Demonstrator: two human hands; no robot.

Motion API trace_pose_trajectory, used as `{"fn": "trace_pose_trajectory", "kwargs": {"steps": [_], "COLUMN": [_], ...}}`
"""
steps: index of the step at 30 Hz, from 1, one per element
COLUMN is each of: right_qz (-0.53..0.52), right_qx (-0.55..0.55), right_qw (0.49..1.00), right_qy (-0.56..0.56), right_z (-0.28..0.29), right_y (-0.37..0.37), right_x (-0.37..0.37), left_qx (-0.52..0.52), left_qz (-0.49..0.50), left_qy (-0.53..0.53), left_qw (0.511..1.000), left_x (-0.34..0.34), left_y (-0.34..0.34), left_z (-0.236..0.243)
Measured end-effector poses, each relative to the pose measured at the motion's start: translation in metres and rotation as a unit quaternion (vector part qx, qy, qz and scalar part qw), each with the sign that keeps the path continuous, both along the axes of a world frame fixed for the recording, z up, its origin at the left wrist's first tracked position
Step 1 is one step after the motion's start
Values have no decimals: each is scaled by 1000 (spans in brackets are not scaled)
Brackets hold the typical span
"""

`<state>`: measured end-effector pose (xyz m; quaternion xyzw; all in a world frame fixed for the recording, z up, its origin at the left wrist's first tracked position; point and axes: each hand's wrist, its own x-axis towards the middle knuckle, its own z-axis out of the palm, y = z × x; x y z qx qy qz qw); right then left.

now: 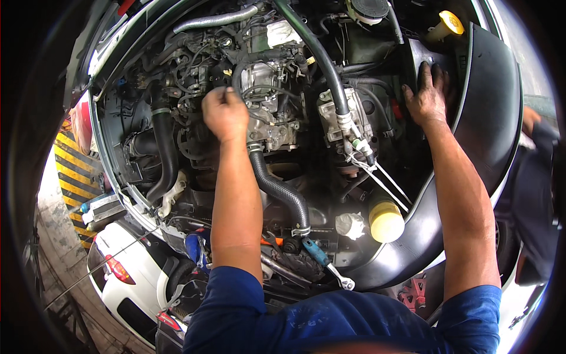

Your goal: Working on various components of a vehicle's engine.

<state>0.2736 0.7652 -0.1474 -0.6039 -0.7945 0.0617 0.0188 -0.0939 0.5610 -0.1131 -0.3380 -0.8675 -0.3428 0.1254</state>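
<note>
In the engine bay, my left hand reaches among hoses and wiring beside the metal engine block, fingers curled; whatever they grip is hidden. My right hand lies with spread fingers on the dark inner edge at the bay's right, left of the black fender cover. Between my hands are a metal component and a long black hose with a white tie. A corrugated hose runs below my left hand.
A ratchet with a blue handle rests on the front edge, near a yellow reservoir. A yellow cap sits top right. A white car stands lower left. Another person's dark-clothed body is at the far right.
</note>
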Motion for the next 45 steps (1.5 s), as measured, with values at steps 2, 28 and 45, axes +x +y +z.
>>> {"fn": "trace_pose_trajectory", "kwargs": {"steps": [2,28,45], "right_qz": [4,9,7], "right_qx": [1,23,16], "right_qw": [1000,999,1000], "right_qy": [10,28,9], "right_z": [-1,-4,2], "right_y": [-1,-2,-3], "right_x": [0,-2,-3], "left_qx": [-38,-512,-500], "left_qz": [-107,-163,-87], "left_qy": [51,99,74], "left_qw": [992,837,859], "left_x": [16,59,68], "left_y": [16,49,41], "left_z": [4,-31,-49]}}
